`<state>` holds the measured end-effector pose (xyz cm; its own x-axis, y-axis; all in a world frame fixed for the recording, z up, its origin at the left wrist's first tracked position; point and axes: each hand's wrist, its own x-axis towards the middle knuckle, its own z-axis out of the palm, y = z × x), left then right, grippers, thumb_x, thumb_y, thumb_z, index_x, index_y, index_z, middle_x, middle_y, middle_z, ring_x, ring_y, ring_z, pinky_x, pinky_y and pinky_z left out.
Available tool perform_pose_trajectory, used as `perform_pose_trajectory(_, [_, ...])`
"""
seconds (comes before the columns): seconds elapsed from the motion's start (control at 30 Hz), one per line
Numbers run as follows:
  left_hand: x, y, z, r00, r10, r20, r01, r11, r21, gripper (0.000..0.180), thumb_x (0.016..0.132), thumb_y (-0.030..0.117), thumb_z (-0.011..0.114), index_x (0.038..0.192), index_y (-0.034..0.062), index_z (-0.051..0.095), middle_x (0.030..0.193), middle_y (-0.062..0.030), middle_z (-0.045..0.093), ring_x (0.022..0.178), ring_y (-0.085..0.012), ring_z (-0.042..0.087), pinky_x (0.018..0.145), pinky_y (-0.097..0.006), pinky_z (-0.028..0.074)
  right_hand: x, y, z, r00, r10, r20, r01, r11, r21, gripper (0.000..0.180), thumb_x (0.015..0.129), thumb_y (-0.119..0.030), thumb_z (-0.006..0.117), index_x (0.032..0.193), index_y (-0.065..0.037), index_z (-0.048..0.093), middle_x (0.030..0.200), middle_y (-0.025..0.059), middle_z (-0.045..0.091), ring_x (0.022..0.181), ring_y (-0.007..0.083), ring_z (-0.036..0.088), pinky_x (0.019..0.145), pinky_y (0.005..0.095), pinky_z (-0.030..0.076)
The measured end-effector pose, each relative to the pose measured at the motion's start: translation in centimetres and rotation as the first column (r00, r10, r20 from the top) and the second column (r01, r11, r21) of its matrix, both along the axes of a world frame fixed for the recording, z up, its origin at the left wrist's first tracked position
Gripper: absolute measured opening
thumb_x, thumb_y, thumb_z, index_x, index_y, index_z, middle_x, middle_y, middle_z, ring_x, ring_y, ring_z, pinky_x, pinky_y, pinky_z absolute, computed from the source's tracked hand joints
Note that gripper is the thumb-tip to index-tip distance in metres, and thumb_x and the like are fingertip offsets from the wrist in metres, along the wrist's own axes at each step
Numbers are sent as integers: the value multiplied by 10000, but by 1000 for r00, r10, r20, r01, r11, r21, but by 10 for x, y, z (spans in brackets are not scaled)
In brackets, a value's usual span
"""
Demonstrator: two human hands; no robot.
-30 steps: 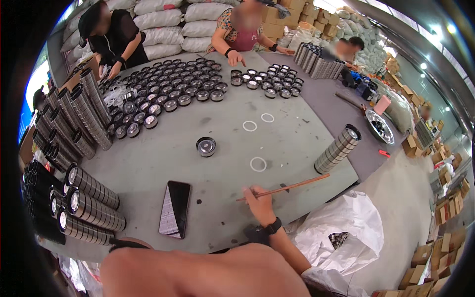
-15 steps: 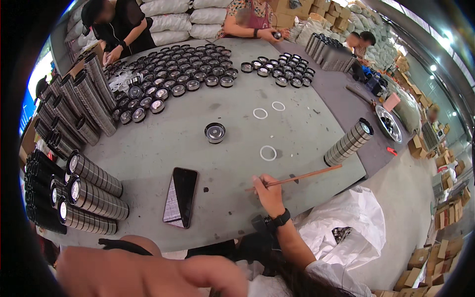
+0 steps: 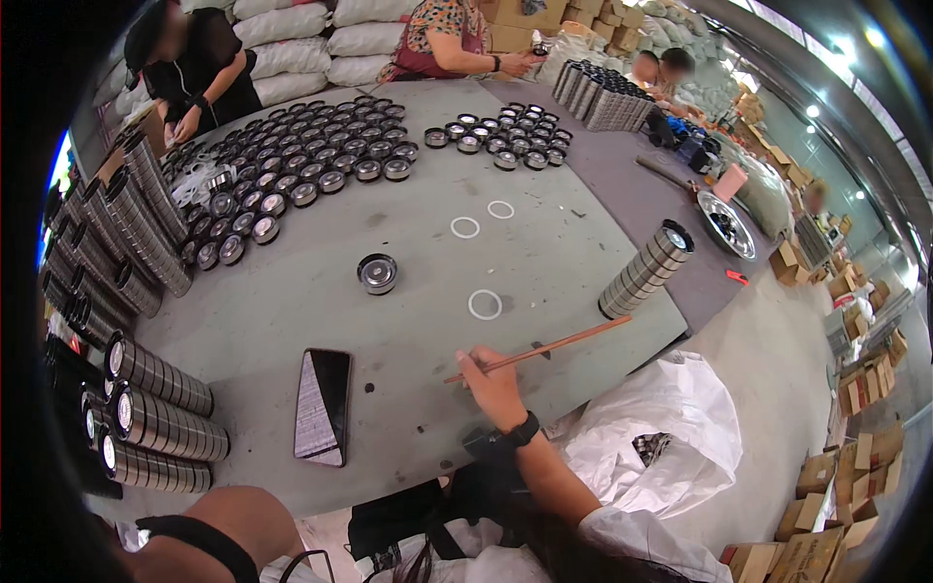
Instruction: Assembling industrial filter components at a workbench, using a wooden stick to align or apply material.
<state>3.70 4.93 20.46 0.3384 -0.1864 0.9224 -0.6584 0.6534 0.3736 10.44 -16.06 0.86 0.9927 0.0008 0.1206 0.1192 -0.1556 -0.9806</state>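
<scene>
My right hand (image 3: 494,389), wearing a black wristwatch, is closed around a thin brown wooden stick (image 3: 573,339), which slants up and right just above the grey table (image 3: 418,321). The stick's far end is near a leaning stack of round metal lids (image 3: 646,270). White rings (image 3: 485,304) lie beyond the hand. A single black-rimmed metal lid (image 3: 377,274) sits alone farther left. Left of the hand lies a phone (image 3: 323,406) with a bright reflection on its dark screen. My left hand is out of view; bare skin with a black band (image 3: 199,539) shows at the lower left.
Stacked metal lids (image 3: 165,418) and taller columns (image 3: 146,223) line the left side. Many loose lids (image 3: 321,146) cover the far table. A metal bowl (image 3: 726,225) stands at the right. A white sack (image 3: 661,428) is beside the near edge. Co-workers stand across the table.
My left hand, blurred and large at the bottom before, has gone out of view. The view has shifted, moving the table things leftward. My right hand still grips the stick.
</scene>
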Motion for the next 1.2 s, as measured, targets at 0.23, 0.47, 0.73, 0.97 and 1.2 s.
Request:
perform_pose_trajectory(0.23, [8, 0, -1, 999, 14, 50, -12, 999, -41, 487, 857, 542, 473, 965, 90, 618, 903, -94, 528, 806, -203, 501, 724, -354, 403, 2, -1, -9, 999, 40, -8, -39, 996, 74, 321, 901, -188, 607, 661, -24, 470, 551, -4, 469, 506, 49, 429, 462, 234, 345])
perform_pose_trajectory(0.47, [7, 9, -3, 996, 54, 66, -50, 997, -53, 456, 862, 516, 477, 956, 90, 609, 895, -91, 530, 803, -204, 508, 714, -359, 408, 3, -3, -15, 998, 58, -18, -56, 992, 112, 341, 901, -195, 612, 655, -20, 453, 539, -8, 432, 509, 51, 393, 467, 244, 340])
perform_pose_trajectory(0.73, [-5, 29, -11, 985, 160, 63, -154, 984, -86, 421, 868, 487, 481, 947, 91, 598, 887, -88, 532, 800, -205, 517, 703, -365, 414, 2, 0, -6, 998, 49, -40, -44, 991, 130, 344, 899, -205, 616, 652, -23, 459, 534, -7, 439, 502, 52, 387, 463, 245, 338])
perform_pose_trajectory(0.97, [-4, 41, -15, 971, 225, 86, -213, 968, -134, 390, 873, 462, 485, 938, 92, 589, 879, -86, 534, 798, -206, 524, 693, -370, 419, 5, -3, -10, 998, 56, -29, -53, 991, 120, 350, 899, -202, 616, 647, -26, 448, 530, -12, 430, 502, 51, 384, 463, 249, 331])
perform_pose_trajectory(1.2, [11, 44, -15, 953, 266, 147, -233, 950, -209, 360, 879, 436, 489, 930, 92, 580, 871, -83, 536, 795, -207, 531, 683, -375, 424, 1, -3, -9, 997, 81, -19, -79, 992, 96, 333, 903, -186, 615, 646, -40, 462, 556, -26, 463, 504, 36, 453, 464, 217, 351])
